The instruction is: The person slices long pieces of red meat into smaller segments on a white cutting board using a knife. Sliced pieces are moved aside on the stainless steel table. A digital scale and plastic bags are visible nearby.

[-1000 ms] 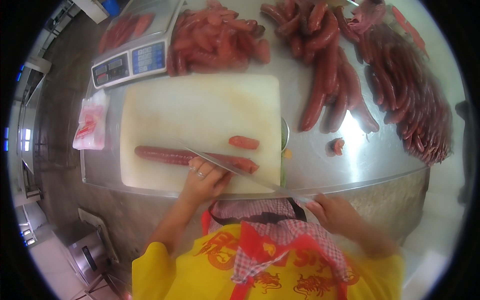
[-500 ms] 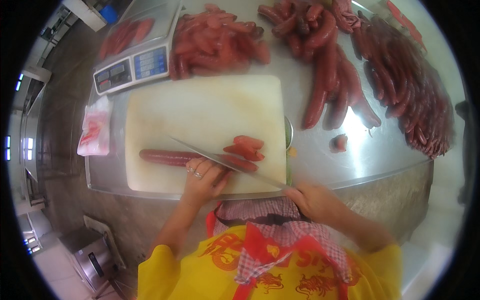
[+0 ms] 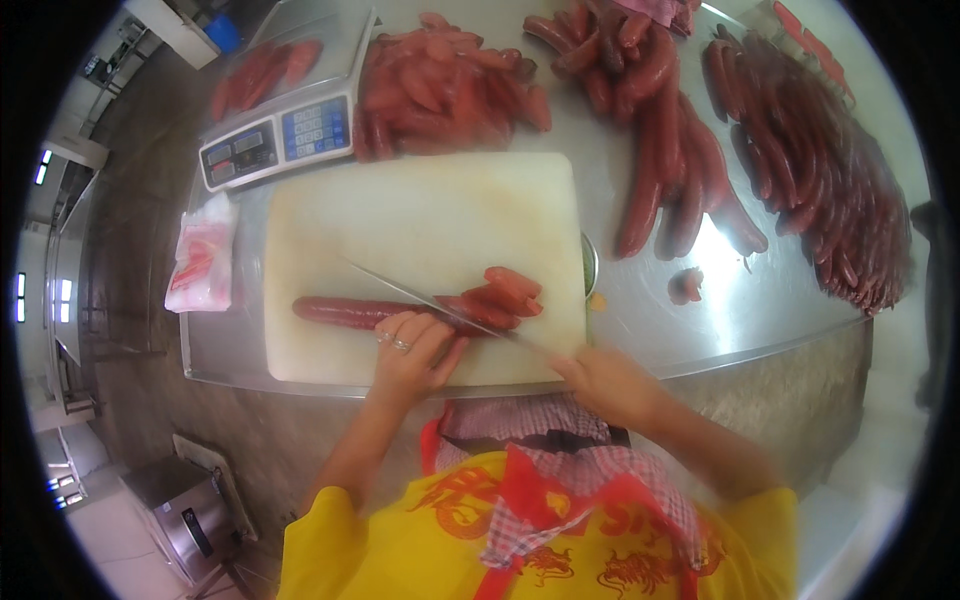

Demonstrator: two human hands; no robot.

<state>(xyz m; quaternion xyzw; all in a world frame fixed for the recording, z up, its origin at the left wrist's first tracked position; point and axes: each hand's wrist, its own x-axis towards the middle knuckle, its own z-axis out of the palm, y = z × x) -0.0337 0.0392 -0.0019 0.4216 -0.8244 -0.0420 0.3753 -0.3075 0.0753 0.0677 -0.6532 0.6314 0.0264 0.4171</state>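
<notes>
A long red sausage (image 3: pixel 340 312) lies across the lower part of the white cutting board (image 3: pixel 420 215). My left hand (image 3: pixel 410 350), with rings on a finger, is closed on the sausage and presses it to the board. In my right hand (image 3: pixel 605 380) is the handle end of a long knife (image 3: pixel 400 287). Its blade slants up to the left across the sausage, just beyond my left fingers. Several cut sausage slices (image 3: pixel 510 293) lie overlapping right of the blade. The knife's handle is hidden inside my right fist.
A digital scale (image 3: pixel 275 140) holding red pieces stands at the back left, beside a heap of cut sausage (image 3: pixel 440 85). Whole sausages (image 3: pixel 655 130) and a big dark-red pile (image 3: pixel 800 170) lie to the right. A plastic packet (image 3: pixel 203 255) is left of the board; a sausage end (image 3: pixel 685 287) lies right.
My right hand and the knife's handle end have shifted slightly up and left. The cut slices beside the blade sit differently. The whole view has moved slightly.
</notes>
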